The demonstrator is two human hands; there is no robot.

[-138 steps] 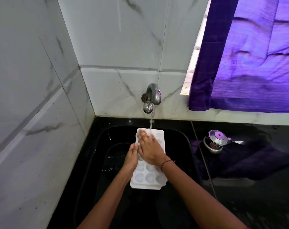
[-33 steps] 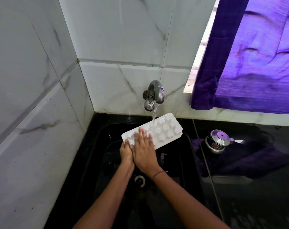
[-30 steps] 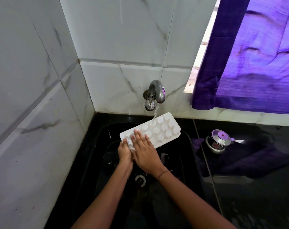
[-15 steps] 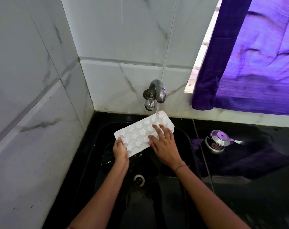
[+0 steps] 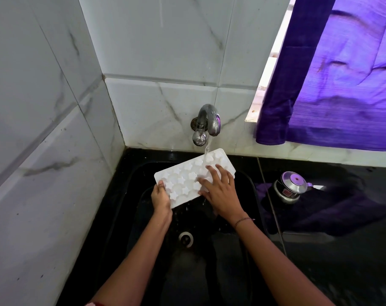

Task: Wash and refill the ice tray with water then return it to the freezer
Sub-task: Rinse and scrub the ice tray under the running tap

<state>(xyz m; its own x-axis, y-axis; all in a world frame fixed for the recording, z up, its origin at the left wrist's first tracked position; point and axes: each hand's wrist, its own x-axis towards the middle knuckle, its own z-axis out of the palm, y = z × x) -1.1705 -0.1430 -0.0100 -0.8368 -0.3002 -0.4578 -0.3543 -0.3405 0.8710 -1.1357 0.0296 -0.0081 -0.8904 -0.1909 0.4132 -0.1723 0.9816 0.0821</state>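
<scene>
White ice tray (image 5: pixel 188 180), star-shaped moulds facing up, was held tilted at frame centre above the black sink (image 5: pixel 249 184), its upper-right end under the water stream from the wall tap (image 5: pixel 206 123). Left hand (image 5: pixel 162 198) gripped the tray's lower-left corner; right hand (image 5: pixel 219 191) lay flat w/ fingers spread on the moulds, not clenched. Steel pot (image 5: pixel 290 187) stood right of sink, under purple curtain (image 5: pixel 333 74).
</scene>
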